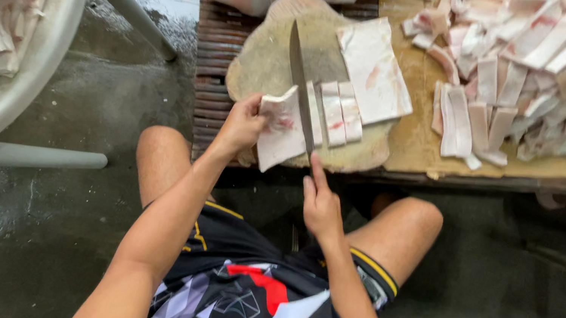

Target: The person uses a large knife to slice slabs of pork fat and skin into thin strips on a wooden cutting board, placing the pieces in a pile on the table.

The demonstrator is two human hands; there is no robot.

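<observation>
Right hand (321, 208) gripping knife (302, 87), left hand (242, 125) pinching pork slab (285, 132)

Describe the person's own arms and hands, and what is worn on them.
Both arms are bare from the shoulder side down to the wrist: no sleeves reach them in view. The left hand and right hand wear no gloves, and no watch, ring or band shows. The only clothing in view is black shorts with yellow trim and a red, white and grey geometric print.
</observation>
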